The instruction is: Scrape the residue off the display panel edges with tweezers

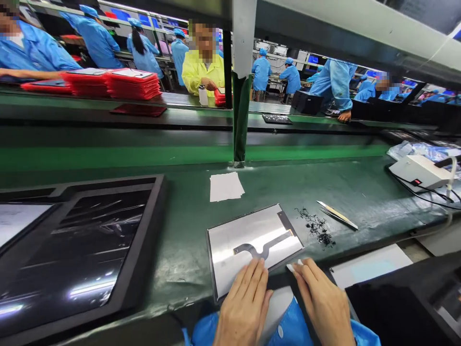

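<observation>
A thin display panel lies tilted at the bench's front edge, its silvery back up. Across it runs a dark curved ribbon cable. My left hand rests on the panel's near edge, fingers stretched flat and side by side close to the cable. My right hand is just right of the panel, apart from it, its fingers drawn together. White shows at two of its fingertips; I cannot tell whether this is a held piece or coverings. Right of the panel are a heap of small black scraps and tweezers.
A black foam tray with dark glossy panels fills the left. White paper sheets lie behind the panel, beside a post. A white device with cables stands at the right. Red stacks and several co-workers are beyond.
</observation>
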### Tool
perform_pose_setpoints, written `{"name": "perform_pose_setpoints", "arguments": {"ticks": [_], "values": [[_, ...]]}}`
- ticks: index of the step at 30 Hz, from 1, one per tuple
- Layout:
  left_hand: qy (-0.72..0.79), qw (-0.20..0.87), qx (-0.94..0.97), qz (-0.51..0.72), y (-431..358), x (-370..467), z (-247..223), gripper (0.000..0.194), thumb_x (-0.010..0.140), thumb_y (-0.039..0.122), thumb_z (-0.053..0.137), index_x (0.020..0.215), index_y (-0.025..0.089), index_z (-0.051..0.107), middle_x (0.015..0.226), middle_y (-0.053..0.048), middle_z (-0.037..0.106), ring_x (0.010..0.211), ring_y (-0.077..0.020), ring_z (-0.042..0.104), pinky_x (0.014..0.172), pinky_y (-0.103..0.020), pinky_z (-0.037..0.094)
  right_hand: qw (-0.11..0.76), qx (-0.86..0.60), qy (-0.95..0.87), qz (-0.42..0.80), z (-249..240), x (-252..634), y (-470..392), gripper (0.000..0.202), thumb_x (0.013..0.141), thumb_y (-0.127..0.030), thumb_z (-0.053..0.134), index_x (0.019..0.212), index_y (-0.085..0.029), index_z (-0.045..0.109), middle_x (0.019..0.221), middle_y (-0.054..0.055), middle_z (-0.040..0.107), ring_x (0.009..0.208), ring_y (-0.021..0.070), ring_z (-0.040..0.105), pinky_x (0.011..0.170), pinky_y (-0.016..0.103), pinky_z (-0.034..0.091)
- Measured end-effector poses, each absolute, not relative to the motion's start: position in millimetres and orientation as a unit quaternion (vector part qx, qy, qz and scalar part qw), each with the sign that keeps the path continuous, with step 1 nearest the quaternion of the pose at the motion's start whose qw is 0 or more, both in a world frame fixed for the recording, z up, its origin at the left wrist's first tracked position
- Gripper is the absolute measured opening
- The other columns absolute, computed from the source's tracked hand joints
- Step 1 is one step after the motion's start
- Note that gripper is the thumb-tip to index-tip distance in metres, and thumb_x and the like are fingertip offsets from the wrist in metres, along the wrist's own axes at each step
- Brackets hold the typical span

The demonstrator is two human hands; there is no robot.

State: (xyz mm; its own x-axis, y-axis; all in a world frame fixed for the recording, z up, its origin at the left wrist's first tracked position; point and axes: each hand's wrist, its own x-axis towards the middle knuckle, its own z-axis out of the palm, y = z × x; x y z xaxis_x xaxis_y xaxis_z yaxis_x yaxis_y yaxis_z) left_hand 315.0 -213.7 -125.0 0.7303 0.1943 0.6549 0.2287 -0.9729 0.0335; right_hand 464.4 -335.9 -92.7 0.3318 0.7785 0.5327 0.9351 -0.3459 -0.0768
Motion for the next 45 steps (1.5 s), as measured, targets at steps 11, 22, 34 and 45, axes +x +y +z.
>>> {"name": "perform_pose_setpoints", "arguments": {"ticks": [11, 22, 34, 45], "values": [[-0.081, -0.003, -0.931, -0.356, -213.0, 336.9, -135.6, 0.031, 0.099, 0.009, 0.045, 0.125, 0.004, 0.062, 0.127, -0.015, 0.070, 0.120, -0.0276, 0.066, 0.099, -0.040, 0.059, 0.170, -0.798, -0.521, -0.252, -89.5, 458.8, -324.9, 0.047, 0.109, -0.020, 0.025, 0.085, -0.019, 0.065, 0.073, 0.002, 0.069, 0.061, 0.0128, 0.066, 0.053, 0.025, 0.042], [-0.076, 0.011, -0.926, -0.370, -214.9, 339.3, -148.9, 0.033, 0.098, 0.005, 0.045, 0.125, -0.001, 0.062, 0.133, -0.018, 0.066, 0.126, -0.0306, 0.062, 0.106, -0.044, 0.052, 0.142, -0.808, -0.521, -0.235, -91.4, 458.3, -321.5, 0.046, 0.110, -0.021, 0.024, 0.084, -0.020, 0.062, 0.072, 0.000, 0.066, 0.061, 0.0131, 0.063, 0.055, 0.029, 0.037], [-0.085, 0.023, -0.928, -0.361, -217.2, 336.4, -153.7, 0.039, 0.099, 0.005, 0.038, 0.130, 0.001, 0.061, 0.139, -0.016, 0.062, 0.130, -0.0285, 0.058, 0.108, -0.041, 0.051, 0.109, -0.811, -0.518, -0.248, -90.0, 456.1, -317.7, 0.052, 0.111, -0.022, 0.019, 0.083, -0.020, 0.062, 0.072, 0.001, 0.067, 0.061, 0.0147, 0.059, 0.057, 0.030, 0.035], [-0.089, 0.032, -0.924, -0.371, -217.1, 339.3, -154.0, 0.038, 0.100, 0.007, 0.037, 0.129, 0.001, 0.062, 0.137, -0.015, 0.064, 0.128, -0.0277, 0.060, 0.106, -0.039, 0.052, 0.098, -0.809, -0.520, -0.254, -86.2, 455.7, -316.4, 0.054, 0.111, -0.023, 0.016, 0.079, -0.021, 0.060, 0.070, 0.001, 0.065, 0.061, 0.0154, 0.057, 0.058, 0.030, 0.034]]}}
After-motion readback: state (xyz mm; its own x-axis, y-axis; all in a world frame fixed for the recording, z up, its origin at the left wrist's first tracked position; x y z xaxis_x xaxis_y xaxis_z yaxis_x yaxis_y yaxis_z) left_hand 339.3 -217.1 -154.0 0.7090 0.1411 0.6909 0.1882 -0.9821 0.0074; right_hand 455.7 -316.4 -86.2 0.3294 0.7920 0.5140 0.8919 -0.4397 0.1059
